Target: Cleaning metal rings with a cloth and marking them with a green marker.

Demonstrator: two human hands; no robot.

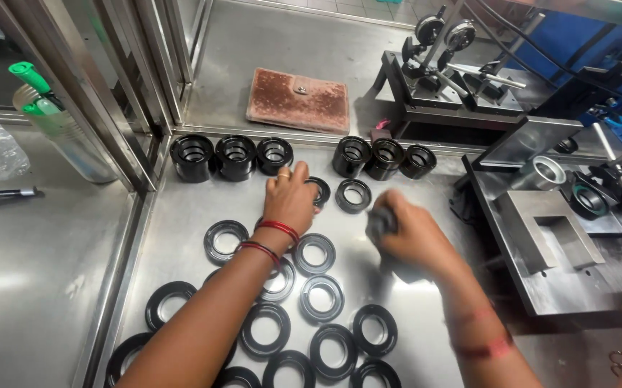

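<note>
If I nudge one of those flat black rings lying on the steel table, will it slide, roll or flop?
Each flat black ring lies flat on the polished steel table, so a push would probably make it slide rather than roll. They hold clean round outlines, which suggests stiffness, not floppiness. Being thin and open-centred, one is likely light, and the left hand rests on one by its fingertips.

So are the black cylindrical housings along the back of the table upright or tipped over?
Upright. All six black cylindrical housings stand on end on the steel table, round bores facing up, in two groups of three.
</note>
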